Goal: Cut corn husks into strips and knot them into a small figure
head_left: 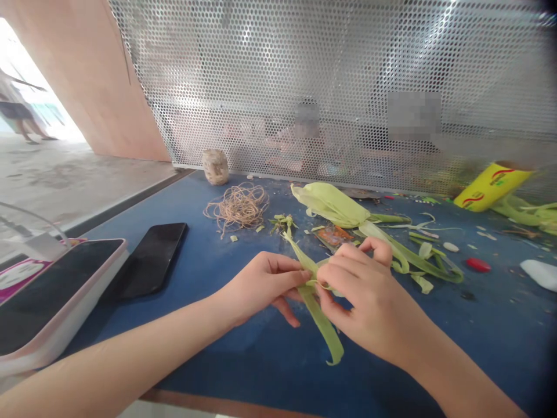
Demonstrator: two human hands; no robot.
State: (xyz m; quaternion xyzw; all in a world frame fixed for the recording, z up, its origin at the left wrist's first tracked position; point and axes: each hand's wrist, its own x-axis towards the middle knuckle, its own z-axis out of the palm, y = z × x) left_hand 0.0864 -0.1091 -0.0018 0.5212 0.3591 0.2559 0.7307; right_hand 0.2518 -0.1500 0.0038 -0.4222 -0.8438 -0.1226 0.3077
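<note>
A strip of green corn husk [322, 325] runs between my two hands, its curled lower end hanging toward me over the blue table. My left hand [278, 284] pinches the husk between thumb and forefinger, with the lower fingers spread out. Close beside it, my right hand [359, 290] is closed on the same husk, its fingertips bent in around a narrow folded part. Exactly how the husk is folded there is hidden by the fingers. Beyond my hands lies a pale green bundle of corn husk [333, 204]. A tangled heap of tan string [239, 206] sits to the left.
A black phone [152, 258] and a device in a pink-white case [56, 296] lie at left. A jar-like object [215, 166] stands near the perforated metal screen [278, 69]. To the right are a yellow packet [491, 186], a red piece [478, 265] and husk scraps. People show behind the screen.
</note>
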